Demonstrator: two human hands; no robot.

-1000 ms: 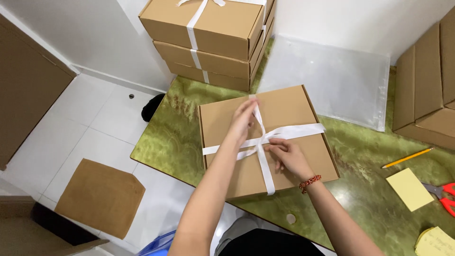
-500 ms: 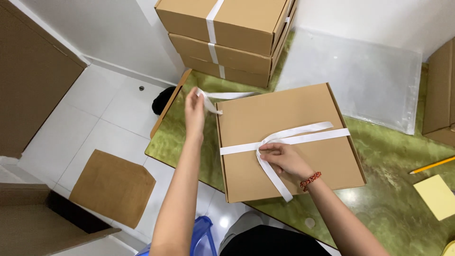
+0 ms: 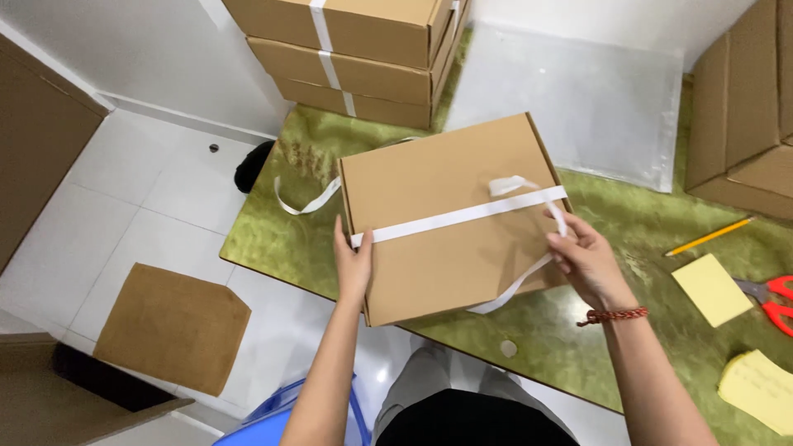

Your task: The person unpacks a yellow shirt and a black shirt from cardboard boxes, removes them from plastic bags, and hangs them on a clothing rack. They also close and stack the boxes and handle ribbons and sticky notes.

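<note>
Lying flat on the green table, near its front edge: a brown cardboard box with a white ribbon running across the lid. Pressing against the box's left edge with fingers loosely spread, thumb on the ribbon: left hand. Pinching the ribbon at the box's right side between closed fingertips: right hand, a red cord bracelet on its wrist. Trailing loose over the table at left: one ribbon end. Standing behind: a stack of tied boxes. Lying well right: pencil, yellow notepad, red scissors.
</note>
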